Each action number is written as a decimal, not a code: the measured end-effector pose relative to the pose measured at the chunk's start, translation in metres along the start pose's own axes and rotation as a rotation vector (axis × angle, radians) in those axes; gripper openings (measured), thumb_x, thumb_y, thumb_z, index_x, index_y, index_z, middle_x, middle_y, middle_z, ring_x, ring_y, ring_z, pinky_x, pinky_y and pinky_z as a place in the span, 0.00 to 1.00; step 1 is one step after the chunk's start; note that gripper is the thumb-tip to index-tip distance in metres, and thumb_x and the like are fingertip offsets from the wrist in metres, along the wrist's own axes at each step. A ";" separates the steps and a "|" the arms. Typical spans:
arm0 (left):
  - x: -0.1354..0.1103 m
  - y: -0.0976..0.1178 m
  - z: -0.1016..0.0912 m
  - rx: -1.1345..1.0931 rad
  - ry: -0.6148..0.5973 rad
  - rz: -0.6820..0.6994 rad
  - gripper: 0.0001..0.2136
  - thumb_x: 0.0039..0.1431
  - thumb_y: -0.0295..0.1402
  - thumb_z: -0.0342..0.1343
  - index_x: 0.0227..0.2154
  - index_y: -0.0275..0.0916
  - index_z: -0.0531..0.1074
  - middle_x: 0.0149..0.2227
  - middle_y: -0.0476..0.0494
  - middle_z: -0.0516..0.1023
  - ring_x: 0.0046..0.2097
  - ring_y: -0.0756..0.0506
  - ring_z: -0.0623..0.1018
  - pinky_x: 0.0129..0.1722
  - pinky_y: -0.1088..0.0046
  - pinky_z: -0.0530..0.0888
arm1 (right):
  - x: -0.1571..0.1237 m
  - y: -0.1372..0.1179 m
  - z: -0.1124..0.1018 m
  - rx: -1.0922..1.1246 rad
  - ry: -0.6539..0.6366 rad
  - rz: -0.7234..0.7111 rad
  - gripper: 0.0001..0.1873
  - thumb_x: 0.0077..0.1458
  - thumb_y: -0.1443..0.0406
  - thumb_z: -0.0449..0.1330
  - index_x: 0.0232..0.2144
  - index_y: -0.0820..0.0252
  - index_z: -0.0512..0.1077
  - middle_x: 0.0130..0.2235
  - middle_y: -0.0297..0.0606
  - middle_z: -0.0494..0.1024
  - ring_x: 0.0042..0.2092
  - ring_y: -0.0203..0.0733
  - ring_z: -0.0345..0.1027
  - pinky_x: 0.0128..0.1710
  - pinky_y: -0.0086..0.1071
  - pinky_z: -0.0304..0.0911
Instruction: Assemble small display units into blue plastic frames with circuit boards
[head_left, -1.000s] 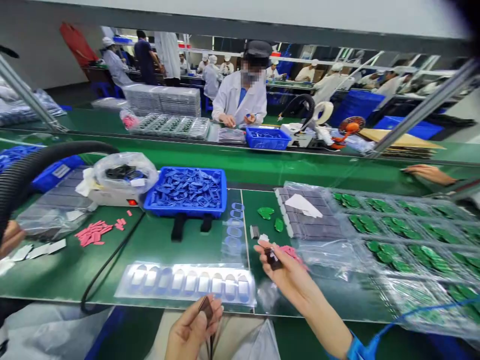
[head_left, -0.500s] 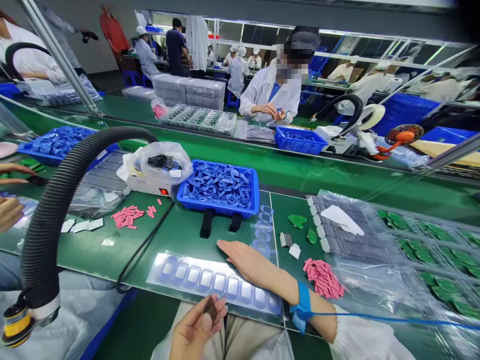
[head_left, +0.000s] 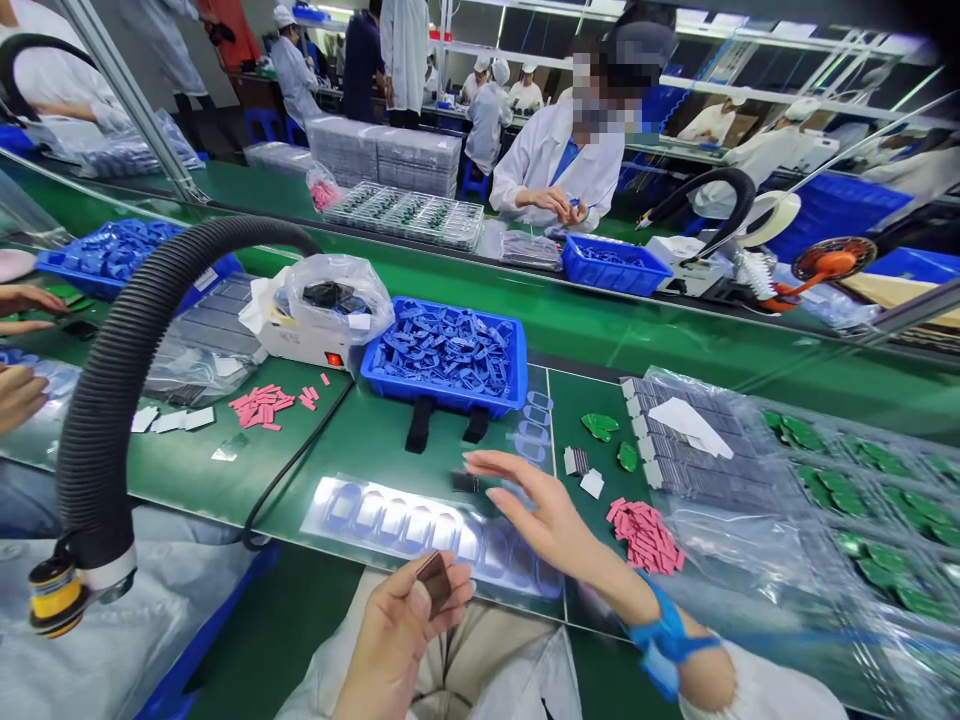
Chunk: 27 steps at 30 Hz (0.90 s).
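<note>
On the green workbench, the blue plastic tray (head_left: 442, 355) is heaped with blue plastic frames (head_left: 444, 348), lying loose and overlapping up to its rim. Just to its left, a white bench machine (head_left: 296, 340) carries a transparent plastic bag (head_left: 337, 298) with dark parts inside; from here I can't make out what they are. Farther right, transparent bags (head_left: 817, 500) hold rows of green pieces, and a pile of pink strips (head_left: 645, 536) lies loose on the bench beside them.

The left hand (head_left: 397, 630) is closed on a small dark brown rectangular piece (head_left: 433, 581), gripping it between thumb and fingers just off the near edge of the bench, with the flat face tilted up. The right hand (head_left: 544, 520) is wide open, fingers spread, and hangs above the bench near a transparent blister tray (head_left: 420, 530); I can't confirm that it touches anything. A blue wrist strap (head_left: 664, 635) wraps that wrist. A small dark piece (head_left: 465, 482) lies on the bench just beyond the tray, near those fingertips.
</note>
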<state>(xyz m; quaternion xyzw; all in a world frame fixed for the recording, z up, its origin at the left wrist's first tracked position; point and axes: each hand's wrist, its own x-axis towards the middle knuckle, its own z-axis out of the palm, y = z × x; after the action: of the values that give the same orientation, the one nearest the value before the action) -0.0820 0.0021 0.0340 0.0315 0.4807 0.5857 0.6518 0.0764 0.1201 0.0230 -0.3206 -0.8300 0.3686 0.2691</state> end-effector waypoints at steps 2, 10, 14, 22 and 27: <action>-0.005 0.005 0.009 0.012 -0.068 -0.014 0.22 0.30 0.49 0.70 0.28 0.39 0.82 0.29 0.39 0.85 0.30 0.46 0.82 0.31 0.79 0.76 | -0.019 -0.026 -0.009 0.083 0.073 0.011 0.18 0.64 0.66 0.49 0.56 0.53 0.60 0.51 0.42 0.74 0.50 0.42 0.71 0.49 0.39 0.69; -0.016 0.008 0.026 0.233 -0.456 0.112 0.19 0.35 0.48 0.68 0.32 0.46 0.82 0.28 0.43 0.85 0.31 0.40 0.82 0.36 0.66 0.78 | -0.069 -0.077 -0.018 0.143 0.225 -0.090 0.23 0.58 0.70 0.57 0.55 0.50 0.63 0.49 0.40 0.74 0.51 0.46 0.68 0.49 0.39 0.67; -0.026 0.016 0.034 0.423 -0.391 0.275 0.20 0.35 0.43 0.69 0.36 0.46 0.81 0.29 0.43 0.85 0.34 0.35 0.83 0.42 0.61 0.77 | -0.080 -0.078 -0.018 0.180 0.319 -0.070 0.20 0.59 0.70 0.56 0.53 0.51 0.65 0.46 0.40 0.75 0.49 0.46 0.68 0.48 0.39 0.67; -0.039 0.026 0.039 0.530 -0.498 0.181 0.42 0.33 0.32 0.72 0.57 0.47 0.65 0.28 0.46 0.85 0.33 0.38 0.82 0.40 0.66 0.75 | -0.096 -0.079 -0.031 0.079 0.257 -0.142 0.20 0.62 0.63 0.52 0.57 0.48 0.62 0.50 0.44 0.74 0.51 0.50 0.68 0.49 0.45 0.67; -0.038 0.015 0.033 0.423 -0.683 -0.495 0.44 0.30 0.50 0.69 0.56 0.44 0.66 0.16 0.56 0.72 0.19 0.50 0.74 0.21 0.80 0.63 | -0.093 -0.094 -0.045 0.105 -0.036 -0.236 0.26 0.59 0.63 0.57 0.58 0.40 0.59 0.48 0.35 0.77 0.53 0.45 0.68 0.50 0.39 0.67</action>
<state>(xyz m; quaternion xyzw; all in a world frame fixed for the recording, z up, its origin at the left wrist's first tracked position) -0.0657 -0.0057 0.0832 0.2390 0.3408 0.2580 0.8719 0.1358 0.0222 0.1034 -0.1994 -0.8461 0.3831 0.3123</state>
